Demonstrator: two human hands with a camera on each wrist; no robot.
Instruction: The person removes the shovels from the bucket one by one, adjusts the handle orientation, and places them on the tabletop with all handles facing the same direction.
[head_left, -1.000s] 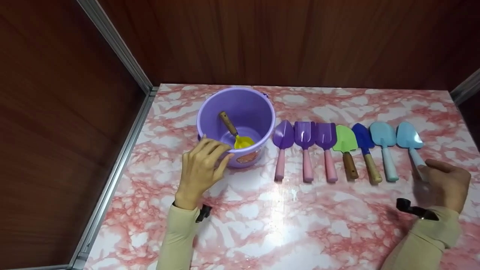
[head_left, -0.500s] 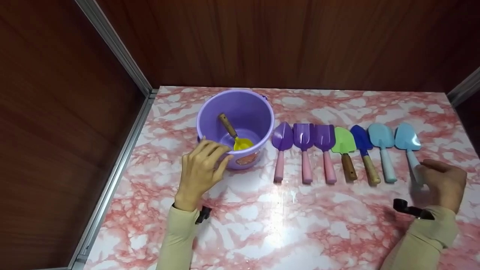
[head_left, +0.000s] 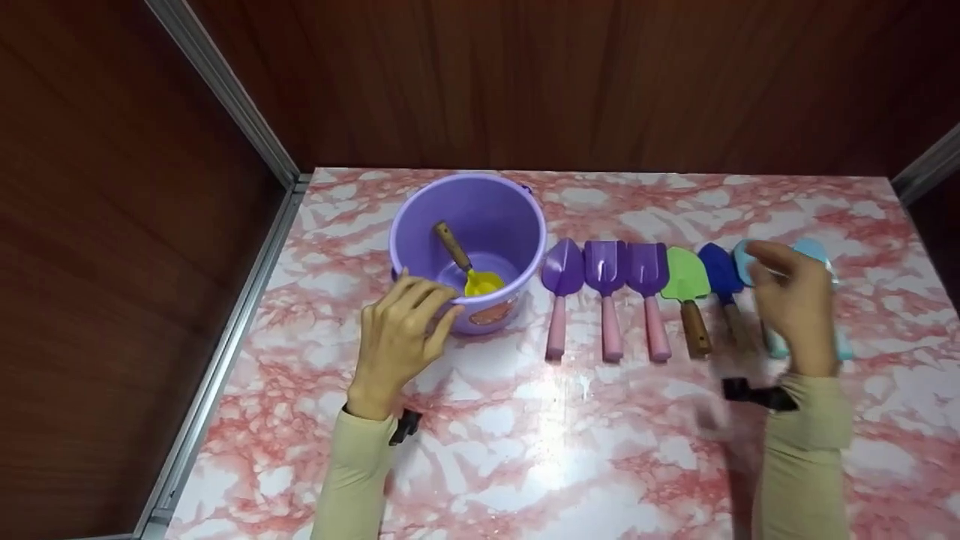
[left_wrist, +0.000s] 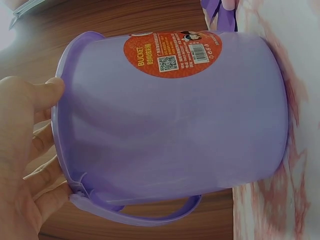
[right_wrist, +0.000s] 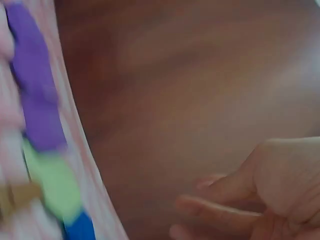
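My left hand holds the near rim of a purple plastic bucket, which stands upright; in the left wrist view the thumb lies on the outer side of the rim. Inside the bucket leans a yellow toy shovel, its wooden handle against the wall. My right hand, blurred, is over the right end of a row of hand shovels with nothing between its loosely spread fingers. It partly covers two light blue shovels. Left of it lie a dark blue shovel and a green shovel.
Between the bucket and the green shovel lie three purple shovels with pink handles, the nearest to the bucket a pointed one. The marbled red-and-white table meets brown wood panels at the back and left.
My right hand has let go of the rightmost light blue shovel's handle and moved left and up above the row. The left hand stays on the bucket rim.
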